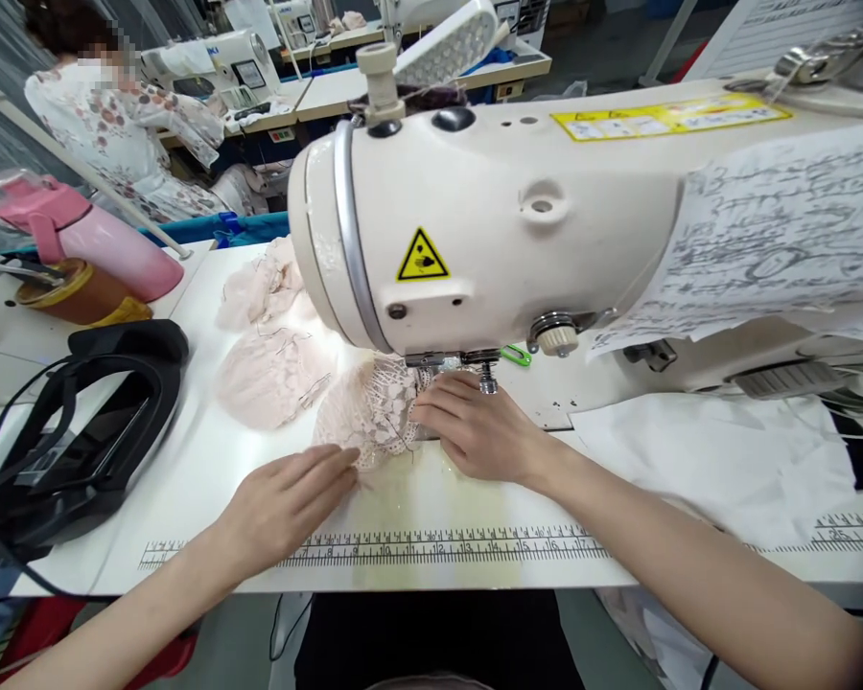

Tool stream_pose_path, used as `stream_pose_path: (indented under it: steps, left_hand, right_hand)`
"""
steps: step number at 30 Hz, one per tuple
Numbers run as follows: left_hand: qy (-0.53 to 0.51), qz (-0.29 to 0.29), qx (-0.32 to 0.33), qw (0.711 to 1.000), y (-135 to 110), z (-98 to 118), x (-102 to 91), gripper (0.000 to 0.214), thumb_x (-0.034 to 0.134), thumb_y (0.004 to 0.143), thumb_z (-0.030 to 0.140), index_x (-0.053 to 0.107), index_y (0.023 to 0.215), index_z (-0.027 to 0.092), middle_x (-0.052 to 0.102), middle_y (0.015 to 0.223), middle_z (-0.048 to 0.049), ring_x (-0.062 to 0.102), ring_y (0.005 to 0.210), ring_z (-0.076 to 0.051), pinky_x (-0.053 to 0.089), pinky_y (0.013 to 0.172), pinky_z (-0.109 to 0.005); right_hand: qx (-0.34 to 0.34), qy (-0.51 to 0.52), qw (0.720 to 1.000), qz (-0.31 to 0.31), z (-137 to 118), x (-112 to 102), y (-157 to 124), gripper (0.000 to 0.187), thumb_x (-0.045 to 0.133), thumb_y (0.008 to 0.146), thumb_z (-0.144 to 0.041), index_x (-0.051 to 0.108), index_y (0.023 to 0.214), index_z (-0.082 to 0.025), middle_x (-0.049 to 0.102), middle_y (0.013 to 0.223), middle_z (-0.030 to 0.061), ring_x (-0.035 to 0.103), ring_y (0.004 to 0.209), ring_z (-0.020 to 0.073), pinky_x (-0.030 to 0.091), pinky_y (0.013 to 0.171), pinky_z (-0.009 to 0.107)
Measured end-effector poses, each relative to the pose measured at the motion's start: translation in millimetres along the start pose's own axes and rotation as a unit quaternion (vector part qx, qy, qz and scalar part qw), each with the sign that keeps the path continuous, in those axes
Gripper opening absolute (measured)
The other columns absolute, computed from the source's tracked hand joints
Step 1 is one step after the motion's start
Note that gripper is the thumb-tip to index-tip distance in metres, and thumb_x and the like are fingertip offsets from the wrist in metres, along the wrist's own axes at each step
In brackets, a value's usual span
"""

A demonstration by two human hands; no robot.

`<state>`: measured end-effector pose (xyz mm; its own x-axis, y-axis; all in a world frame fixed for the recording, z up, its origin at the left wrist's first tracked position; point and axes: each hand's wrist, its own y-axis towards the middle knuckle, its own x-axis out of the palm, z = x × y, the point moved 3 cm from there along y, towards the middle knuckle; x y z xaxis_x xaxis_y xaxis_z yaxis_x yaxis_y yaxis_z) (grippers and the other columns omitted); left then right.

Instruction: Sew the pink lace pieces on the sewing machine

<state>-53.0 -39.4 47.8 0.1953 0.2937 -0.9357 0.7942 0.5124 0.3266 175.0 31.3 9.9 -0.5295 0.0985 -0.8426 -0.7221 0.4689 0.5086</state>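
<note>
A pale pink lace cup piece point(374, 407) lies under the presser foot area of a cream sewing machine point(489, 220). My right hand point(478, 422) is at its right edge, close by the needle, with fingers curled and closed on the lace; the fingertips are partly hidden by the machine parts. My left hand point(288, 498) rests low at the front left edge of the lace, fingers stretched out flat and fingertips touching it. Loose dark thread ends show on the lace. Behind to the left lie another pink cup piece point(273, 379) and a crumpled pink lace piece point(263, 283).
A black headset-like device point(129, 412), a pink bottle point(107, 235) and a brown tape roll point(79, 292) stand at left. White cloth point(719, 460) lies at right, and a green thread snipper point(516, 356) behind the needle. A printed ruler point(417, 548) runs along the front. Another person sits beyond.
</note>
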Motion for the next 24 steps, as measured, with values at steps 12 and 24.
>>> stream_pose_path:
  steps: [12,24]
  left_hand:
    - [0.021,-0.078,0.008,0.997,74.0,-28.4,12.3,0.017,0.047,0.088,0.004,0.059,0.092,0.016,0.061,0.069,-0.0020,0.056,0.062,-0.018,0.041,0.057,-0.031]
    - [0.031,0.045,0.010,0.998,71.3,-26.5,28.2,0.036,0.040,0.084,-0.007,0.059,0.066,0.019,0.053,0.059,0.0021,0.048,0.057,-0.013,0.040,0.065,-0.032]
  right_hand:
    - [-0.003,0.006,0.998,0.060,3.1,-0.2,0.1,0.021,0.053,0.087,-0.004,0.066,0.082,-0.020,0.070,0.076,-0.0028,0.061,0.078,0.0128,0.043,0.072,0.029]
    - [0.047,-0.030,0.998,-0.002,1.6,4.0,2.6,0.024,0.050,0.093,-0.009,0.068,0.096,-0.023,0.072,0.093,0.0021,0.061,0.089,0.0166,0.045,0.076,0.032]
